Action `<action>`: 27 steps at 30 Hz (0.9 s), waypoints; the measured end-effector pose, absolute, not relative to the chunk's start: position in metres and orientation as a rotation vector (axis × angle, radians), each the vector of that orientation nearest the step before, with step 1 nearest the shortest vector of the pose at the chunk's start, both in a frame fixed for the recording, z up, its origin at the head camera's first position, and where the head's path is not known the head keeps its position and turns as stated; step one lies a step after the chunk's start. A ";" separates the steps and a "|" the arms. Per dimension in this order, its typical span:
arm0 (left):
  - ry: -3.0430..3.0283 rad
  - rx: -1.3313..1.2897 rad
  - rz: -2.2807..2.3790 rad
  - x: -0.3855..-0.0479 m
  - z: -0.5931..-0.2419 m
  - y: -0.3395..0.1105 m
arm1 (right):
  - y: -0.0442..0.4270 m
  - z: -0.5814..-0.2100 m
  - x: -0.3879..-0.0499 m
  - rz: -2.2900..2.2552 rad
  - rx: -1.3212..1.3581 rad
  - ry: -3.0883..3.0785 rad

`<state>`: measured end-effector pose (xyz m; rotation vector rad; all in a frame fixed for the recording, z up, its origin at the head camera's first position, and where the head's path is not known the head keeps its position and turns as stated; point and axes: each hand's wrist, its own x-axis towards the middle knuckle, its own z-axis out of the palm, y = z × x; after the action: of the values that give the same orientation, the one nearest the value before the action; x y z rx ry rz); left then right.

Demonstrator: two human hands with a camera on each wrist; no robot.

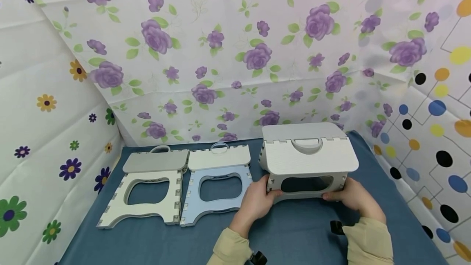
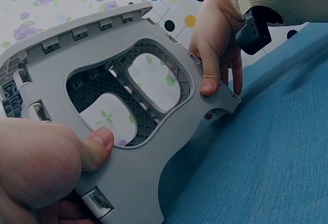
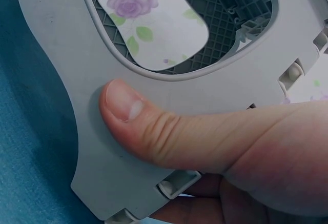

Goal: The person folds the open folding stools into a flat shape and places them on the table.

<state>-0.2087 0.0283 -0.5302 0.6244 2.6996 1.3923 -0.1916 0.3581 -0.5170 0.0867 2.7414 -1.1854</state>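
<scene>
A folding step stool (image 1: 310, 158) stands at the right with its top spread out, half white and half grey, a curved carry handle in the middle. Its grey front leg panel has a rounded cutout. My left hand (image 1: 255, 200) grips the panel's left edge, thumb across the front; its other fingers are mostly hidden behind. At the right edge my right hand (image 1: 356, 198) holds the panel the same way, its thumb (image 3: 143, 126) flat on the grey face in the right wrist view. Through the cutout in the left wrist view, the stool's ribbed inside (image 2: 138, 98) shows.
Two folded step stools lie flat to the left: a white one with a grey flap (image 1: 156, 161) and a light blue one with a white flap (image 1: 218, 156). Blue cloth (image 1: 294, 232) covers the table. Flowered sheeting (image 1: 220, 64) hangs behind, dotted sheeting (image 1: 438, 146) at the right.
</scene>
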 end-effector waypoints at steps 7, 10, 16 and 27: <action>2.700 0.629 1.382 -0.208 -0.531 0.028 | 0.359 -0.518 -0.191 -1.187 0.106 2.737; 2.702 0.628 1.391 -0.209 -0.531 0.028 | 0.358 -0.518 -0.191 -1.221 0.079 2.727; 2.701 0.633 1.386 -0.209 -0.530 0.028 | 0.358 -0.517 -0.192 -1.193 0.088 2.739; 2.722 0.633 1.366 -0.209 -0.530 0.028 | 0.358 -0.516 -0.194 -1.162 0.119 2.744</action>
<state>-0.2092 0.0282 -0.5298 0.6327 2.7219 1.3657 -0.1939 0.3583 -0.5159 0.1192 2.7435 -1.1621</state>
